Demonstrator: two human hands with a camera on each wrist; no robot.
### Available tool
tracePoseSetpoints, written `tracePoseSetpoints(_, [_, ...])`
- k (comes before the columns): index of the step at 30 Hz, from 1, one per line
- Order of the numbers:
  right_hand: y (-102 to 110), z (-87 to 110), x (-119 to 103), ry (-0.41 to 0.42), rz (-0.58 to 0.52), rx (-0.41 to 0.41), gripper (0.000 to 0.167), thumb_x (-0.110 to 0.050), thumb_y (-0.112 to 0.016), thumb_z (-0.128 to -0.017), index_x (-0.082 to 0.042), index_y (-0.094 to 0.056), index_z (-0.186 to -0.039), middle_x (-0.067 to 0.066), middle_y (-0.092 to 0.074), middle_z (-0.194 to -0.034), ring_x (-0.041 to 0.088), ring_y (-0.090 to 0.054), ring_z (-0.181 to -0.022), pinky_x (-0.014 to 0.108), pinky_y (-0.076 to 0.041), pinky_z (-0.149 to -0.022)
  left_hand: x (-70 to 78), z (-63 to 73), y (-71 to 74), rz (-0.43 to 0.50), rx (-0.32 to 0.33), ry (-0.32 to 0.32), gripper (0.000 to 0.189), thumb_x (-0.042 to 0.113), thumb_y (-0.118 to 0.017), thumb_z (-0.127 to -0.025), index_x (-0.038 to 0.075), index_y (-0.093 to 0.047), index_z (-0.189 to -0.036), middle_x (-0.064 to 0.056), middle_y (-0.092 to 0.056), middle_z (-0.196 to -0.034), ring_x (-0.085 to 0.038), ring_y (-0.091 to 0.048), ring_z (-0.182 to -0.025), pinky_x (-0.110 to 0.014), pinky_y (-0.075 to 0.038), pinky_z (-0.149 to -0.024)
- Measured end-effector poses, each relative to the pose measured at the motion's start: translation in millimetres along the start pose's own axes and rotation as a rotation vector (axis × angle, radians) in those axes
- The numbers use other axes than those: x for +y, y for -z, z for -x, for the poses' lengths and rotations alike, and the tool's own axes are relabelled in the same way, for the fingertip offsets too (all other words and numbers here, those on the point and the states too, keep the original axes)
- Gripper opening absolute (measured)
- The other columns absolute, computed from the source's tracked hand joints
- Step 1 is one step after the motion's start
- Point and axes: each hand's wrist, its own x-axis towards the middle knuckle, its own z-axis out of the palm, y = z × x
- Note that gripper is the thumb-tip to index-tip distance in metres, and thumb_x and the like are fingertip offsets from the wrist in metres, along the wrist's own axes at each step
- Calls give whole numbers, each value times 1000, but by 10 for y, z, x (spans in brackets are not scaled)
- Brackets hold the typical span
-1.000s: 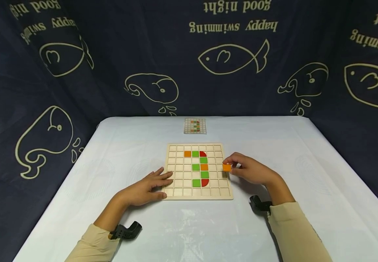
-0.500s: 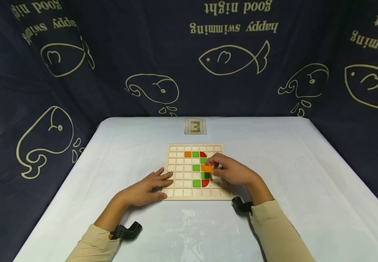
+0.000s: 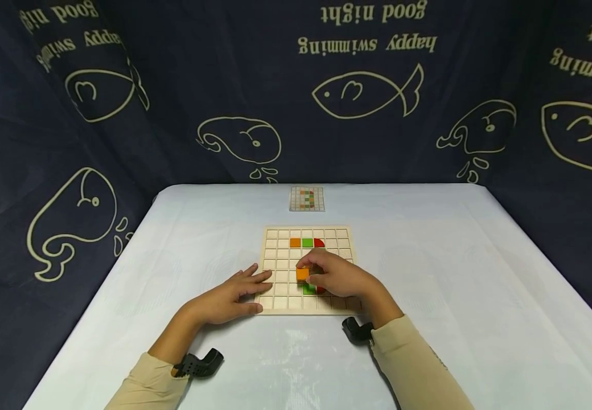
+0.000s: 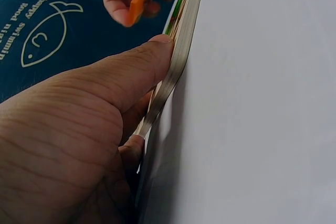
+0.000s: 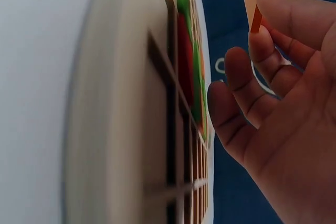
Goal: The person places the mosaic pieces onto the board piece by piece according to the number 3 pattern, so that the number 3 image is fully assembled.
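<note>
Between thumb and fingers, my right hand (image 3: 339,274) pinches an orange square tile (image 3: 303,274) above the wooden grid board (image 3: 280,304). The right wrist view shows that tile (image 5: 253,1) edge-on, raised off the board. My left hand (image 3: 231,297) rests at the board's left edge with its fingers spread, some of them over the rim. In the grid's upper part sit an orange square (image 3: 295,242), a green square (image 3: 307,242) and a red rounded piece (image 3: 319,242). Lower down, a green square (image 3: 309,289) shows beside a partly covered red piece (image 3: 320,290). My right hand hides the pieces between.
Behind the board lies a small card (image 3: 307,199) printed with a coloured grid pattern. A white cloth covers the table (image 3: 214,228). Dark blue fabric (image 3: 255,68) with fish drawings hangs around the back and sides.
My right hand has carried the orange tile leftward from the board's right edge to over its middle, slightly nearer to me. The left hand stays in place.
</note>
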Motion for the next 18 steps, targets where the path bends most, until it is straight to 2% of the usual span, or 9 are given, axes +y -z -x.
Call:
tracePoseSetpoints(4, [-65, -55, -26, 25, 26, -8, 26, -9, -60, -98, -15, -63, -123, -5, -57, -113, 16, -53, -103, 38, -45, -93, 10, 3, 4, -5, 3, 0, 54, 29, -67, -96, 8, -53, -144, -3, -33, -159, -33, -10, -150, -57, -8, -119])
tracePoseSetpoints(9, [-113, -75, -40, 7, 34, -16, 24, -10, -62, -97, -16, -64, -120, -7, -56, -109, 15, -52, -98, 36, -44, -89, 4, 6, 6, -20, 5, 6, 55, 31, -67, -96, 9, -53, -144, -1, -33, -159, -32, -10, -151, -57, -9, -119])
tracePoseSetpoints(18, [-176, -92, -41, -7, 91, -42, 20, -10, -64, -96, -14, -66, -116, -8, -58, -111, 14, -54, -105, 37, -45, -97, -7, 11, 1, -17, 5, 12, 56, 34, -66, -96, 11, -53, -145, 1, -32, -160, -30, -9, -151, -56, -8, -119])
